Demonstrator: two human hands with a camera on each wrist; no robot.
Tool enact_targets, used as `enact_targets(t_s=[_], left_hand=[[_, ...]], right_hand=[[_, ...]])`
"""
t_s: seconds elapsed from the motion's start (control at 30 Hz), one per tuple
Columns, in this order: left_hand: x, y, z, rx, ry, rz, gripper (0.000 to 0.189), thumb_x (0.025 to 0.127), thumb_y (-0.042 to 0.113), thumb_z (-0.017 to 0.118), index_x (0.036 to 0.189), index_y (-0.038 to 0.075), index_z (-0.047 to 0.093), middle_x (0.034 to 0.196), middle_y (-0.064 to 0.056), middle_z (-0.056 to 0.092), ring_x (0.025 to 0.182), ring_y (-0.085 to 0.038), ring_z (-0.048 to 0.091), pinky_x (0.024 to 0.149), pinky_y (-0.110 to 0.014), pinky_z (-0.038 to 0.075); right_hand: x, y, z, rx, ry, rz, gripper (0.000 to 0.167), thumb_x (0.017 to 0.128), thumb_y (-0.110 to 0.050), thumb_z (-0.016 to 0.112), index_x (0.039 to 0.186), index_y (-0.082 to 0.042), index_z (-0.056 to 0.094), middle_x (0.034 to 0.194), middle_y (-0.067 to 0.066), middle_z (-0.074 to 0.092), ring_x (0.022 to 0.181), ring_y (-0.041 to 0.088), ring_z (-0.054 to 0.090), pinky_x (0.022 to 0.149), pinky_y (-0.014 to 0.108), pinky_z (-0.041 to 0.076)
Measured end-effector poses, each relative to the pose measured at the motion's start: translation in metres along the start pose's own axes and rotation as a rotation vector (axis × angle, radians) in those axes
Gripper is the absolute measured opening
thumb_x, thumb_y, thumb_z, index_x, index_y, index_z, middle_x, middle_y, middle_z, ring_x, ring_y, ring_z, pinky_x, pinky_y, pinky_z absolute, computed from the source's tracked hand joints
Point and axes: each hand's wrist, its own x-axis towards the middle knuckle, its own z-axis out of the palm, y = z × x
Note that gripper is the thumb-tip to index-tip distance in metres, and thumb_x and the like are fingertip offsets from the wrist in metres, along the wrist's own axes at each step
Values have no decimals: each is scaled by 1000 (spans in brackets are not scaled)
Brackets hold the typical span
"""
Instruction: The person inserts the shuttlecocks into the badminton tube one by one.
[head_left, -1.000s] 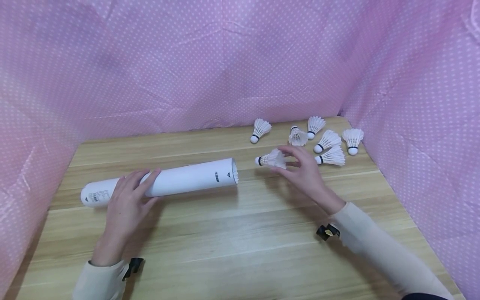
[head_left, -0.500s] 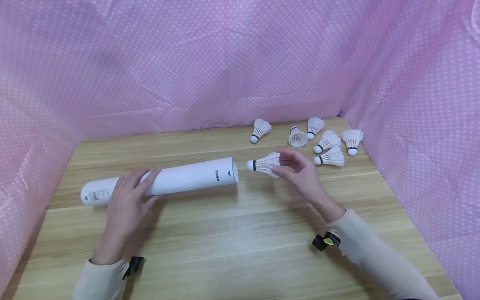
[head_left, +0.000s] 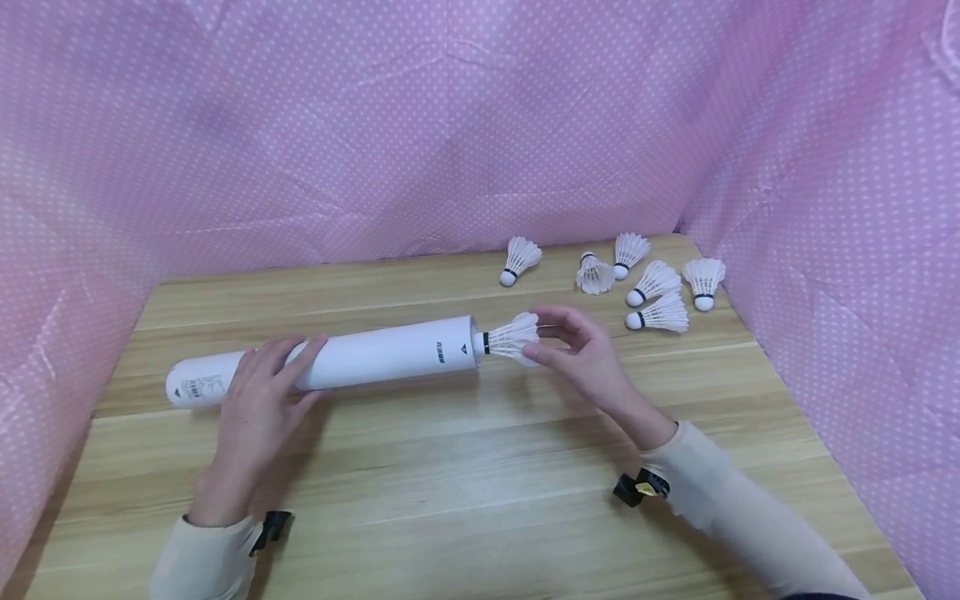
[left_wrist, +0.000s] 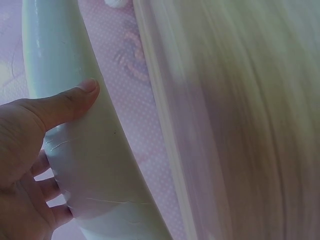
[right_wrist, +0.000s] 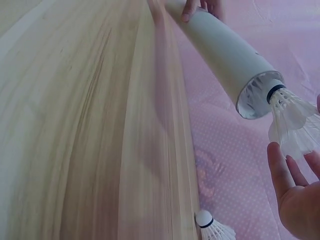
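My left hand (head_left: 258, 404) grips a long white tube (head_left: 382, 354) around its left half, with the thumb on the near side, as the left wrist view also shows. The tube lies almost level and its open mouth faces right. At that mouth, my right hand (head_left: 588, 358) pinches a white shuttlecock (head_left: 512, 340) by its feather skirt. Its cork, with a dark band behind it, points left into the opening. In the right wrist view the cork sits at the tube's rim (right_wrist: 245, 107) while the feathers stay outside.
One loose shuttlecock (head_left: 521, 260) lies near the table's back edge. Several more, among them one shuttlecock (head_left: 705, 282) by the right edge, are grouped at the back right of the wooden table (head_left: 450, 500). A pink dotted curtain (head_left: 420, 125) surrounds the back and sides.
My right hand has carried the shuttlecock left from beside the loose ones to the tube's mouth, where its cork now enters. The tube has shifted very slightly right; the left hand keeps its grip.
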Motion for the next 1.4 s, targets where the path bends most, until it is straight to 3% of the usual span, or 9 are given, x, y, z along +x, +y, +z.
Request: enact_targets(t_s=[0.17,0.47,0.63,0.87,1.03,1.2,1.4], left_hand=[[0,1,2,0,7,22,90,61,-2,94,141,19,59,130,-22,59,123,-45,50,120,-56,23],[4,4,6,-13,28,68,87,60,-1,94,139,15,61,129,-21,59,122,-43,51,119,-55,26],[5,7,5,-11,16,62,87,60,-1,94,139,16,60,130,-20,59,123,-43,51,119,-56,25],[5,6,3,-14,20,44,89,60,-3,94,140,16,60,131,-21,59,122,-43,52,119,-55,24],[4,5,3,-21,13,36,88,60,-3,94,140,16,61,132,-20,59,124,-43,51,121,-53,23],[4,5,4,-26,15,39,89,60,-3,94,140,16,60,132,-20,59,125,-43,50,120,-54,23],[4,5,3,-14,8,33,89,61,-1,94,141,17,60,132,-20,59,125,-43,50,121,-54,23]], right_hand=[[2,2,8,1,-26,-4,50,83,6,77,130,3,59,123,17,64,114,36,60,86,35,59],[6,4,20,-37,-56,16,51,84,0,80,131,-1,60,122,13,65,111,29,63,88,38,59],[7,5,23,-29,-89,38,53,84,0,79,133,-2,59,124,14,62,112,32,63,93,38,57],[7,2,19,-63,-149,5,59,83,2,80,138,-1,57,129,13,61,120,28,60,103,38,51],[7,3,16,-26,-194,16,62,84,4,78,141,0,53,135,14,59,124,32,57,105,38,49],[7,4,17,31,-191,4,63,83,10,75,141,5,51,133,19,58,125,39,55,104,39,50],[7,4,18,54,-166,-5,60,83,10,76,139,8,52,130,22,59,122,35,58,103,41,50]])
